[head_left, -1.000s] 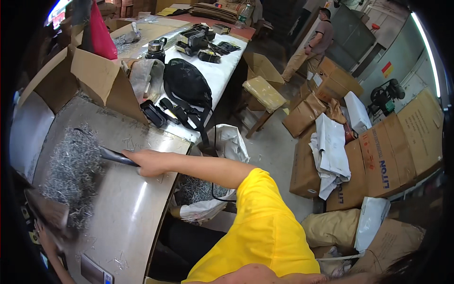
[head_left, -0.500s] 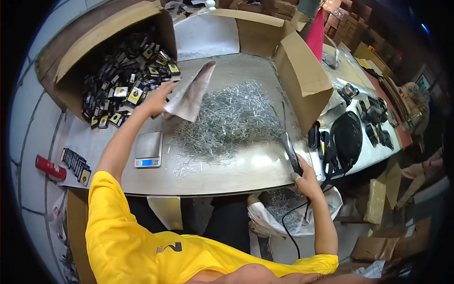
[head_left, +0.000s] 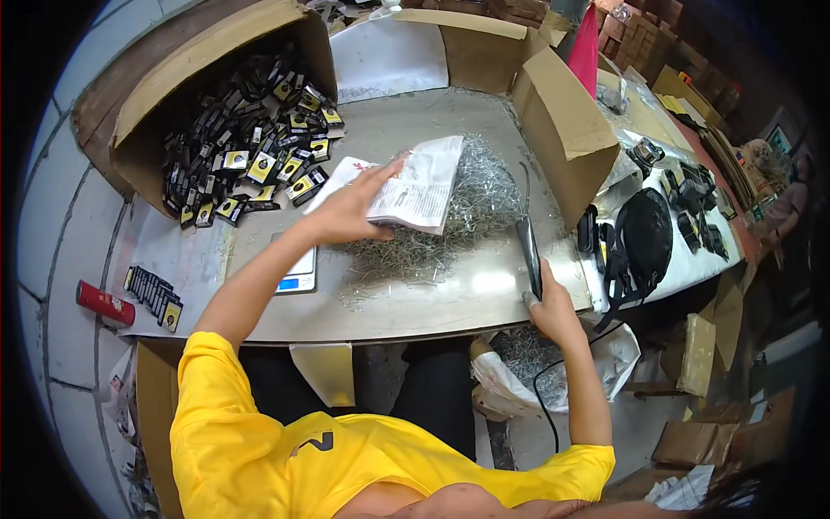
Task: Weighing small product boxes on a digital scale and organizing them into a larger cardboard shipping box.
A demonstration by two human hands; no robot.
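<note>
My left hand grips a folded printed sheet of newspaper, raised over the left part of a heap of small, thin, shiny metal pins. The paper hides some of the heap. My right hand is wrapped round the black handle of a corded tool with a slim bent metal tip, held upright just right of the heap. Its black cord runs down past my forearm. Beneath my left forearm a small digital scale with a blue screen is partly covered.
A tipped carton full of small black-and-yellow boxes stands at the left. A row of boxes and a red cylinder lie near the left edge. Cardboard walls border the metal tabletop. A sack of pins sits below.
My left hand has swung right with the newspaper, from beside the boxes to above the pins, and the sheet has turned flatter. My right hand keeps the corded tool in nearly the same place.
</note>
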